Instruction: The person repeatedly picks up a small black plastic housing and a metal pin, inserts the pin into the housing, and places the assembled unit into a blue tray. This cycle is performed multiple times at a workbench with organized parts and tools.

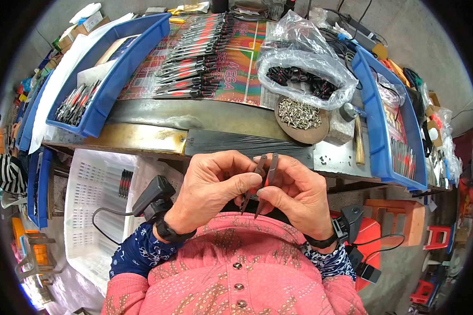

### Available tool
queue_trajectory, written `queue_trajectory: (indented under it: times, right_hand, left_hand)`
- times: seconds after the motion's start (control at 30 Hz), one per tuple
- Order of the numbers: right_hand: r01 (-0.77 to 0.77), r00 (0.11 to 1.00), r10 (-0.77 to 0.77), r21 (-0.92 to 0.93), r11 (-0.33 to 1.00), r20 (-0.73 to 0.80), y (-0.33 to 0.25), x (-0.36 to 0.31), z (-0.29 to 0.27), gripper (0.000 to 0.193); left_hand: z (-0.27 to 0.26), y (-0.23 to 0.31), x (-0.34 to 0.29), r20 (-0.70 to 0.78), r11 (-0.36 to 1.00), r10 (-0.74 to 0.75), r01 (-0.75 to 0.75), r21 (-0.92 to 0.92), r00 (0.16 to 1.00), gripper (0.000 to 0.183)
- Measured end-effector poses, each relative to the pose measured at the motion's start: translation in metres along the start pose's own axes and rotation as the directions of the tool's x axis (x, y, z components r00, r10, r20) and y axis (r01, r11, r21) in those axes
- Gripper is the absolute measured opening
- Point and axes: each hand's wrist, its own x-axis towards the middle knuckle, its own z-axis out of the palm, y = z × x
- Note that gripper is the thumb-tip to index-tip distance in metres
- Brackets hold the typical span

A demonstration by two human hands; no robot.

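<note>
In front of my chest, my left hand (220,178) pinches a slim dark metal piece (259,166) between thumb and fingers. My right hand (297,191) grips a second dark narrow piece (271,172) right beside it. Their upper ends stand close together and slightly apart, and their pointed lower ends hang below my thumbs. A bit of red shows near the lower part. My fingers hide the middle, so I cannot tell whether the two pieces are joined. Just beyond my hands runs the worn bench edge (247,144).
Slim red-and-black tools (199,65) lie in a row. Right of them are a plate (294,133) of small metal pins, a clear bag (297,37) with black parts and a hammer (359,142). Blue trays (106,107) (379,131) flank the bench; a white crate (84,184) stands below left.
</note>
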Motion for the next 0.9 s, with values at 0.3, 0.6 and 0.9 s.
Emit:
queue_trajectory:
  times: [0.3,0.6,0.9]
  right_hand:
    - [0.046,0.999,-0.047,-0.087,0.995,-0.010,0.003,-0.002,0.006,0.042]
    - [0.051,0.998,-0.054,-0.127,0.991,-0.023,0.002,-0.004,0.006,0.043]
    - [0.033,0.999,-0.037,-0.129,0.991,-0.028,0.002,-0.005,0.005,0.045]
  left_hand:
    - [0.006,-0.010,-0.001,-0.037,0.995,0.026,-0.029,-0.091,0.999,0.010]
    - [0.008,-0.011,-0.001,-0.041,0.996,0.038,-0.041,-0.083,0.998,0.009]
    - [0.010,-0.013,0.000,-0.051,0.996,0.056,-0.059,-0.063,0.997,0.009]
